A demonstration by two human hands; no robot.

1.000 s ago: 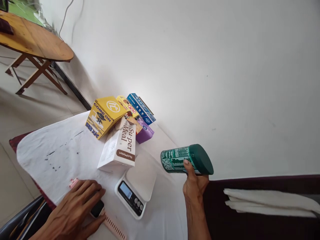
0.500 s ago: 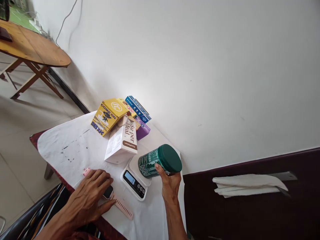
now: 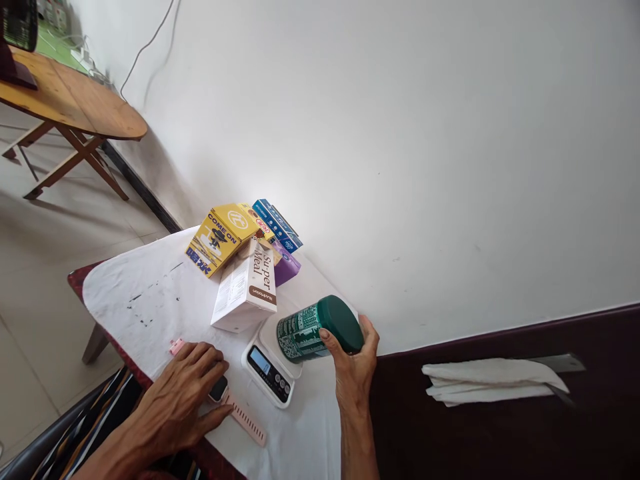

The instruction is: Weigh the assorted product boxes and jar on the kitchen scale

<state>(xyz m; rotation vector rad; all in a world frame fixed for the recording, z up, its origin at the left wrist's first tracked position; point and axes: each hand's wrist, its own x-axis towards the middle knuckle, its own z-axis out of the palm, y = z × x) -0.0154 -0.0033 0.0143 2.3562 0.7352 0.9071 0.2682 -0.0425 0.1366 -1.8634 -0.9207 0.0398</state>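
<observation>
Nearest me, my left hand (image 3: pixel 183 393) lies palm-down over the watch (image 3: pixel 219 389); hidden fingertips leave its grip unclear. My right hand (image 3: pixel 356 373) curves round the green canister (image 3: pixel 303 331), firm or loose I can't tell. The canister sits at 10 o'clock from that palm, long axis pointing lid-end towards 3, base over the scale (image 3: pixel 265 376), contact hard to judge.

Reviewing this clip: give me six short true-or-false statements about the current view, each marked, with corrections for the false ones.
1. The right hand touches the green canister. True.
2. The canister's lid is off. False: the lid is on.
3. The display on the scale is lit. True.
4. The white box stands between the yellow box and the scale. True.
5. The left hand rests on the yellow box. False: it is over the watch.
6. The watch strap is black. False: it is pink.
</observation>
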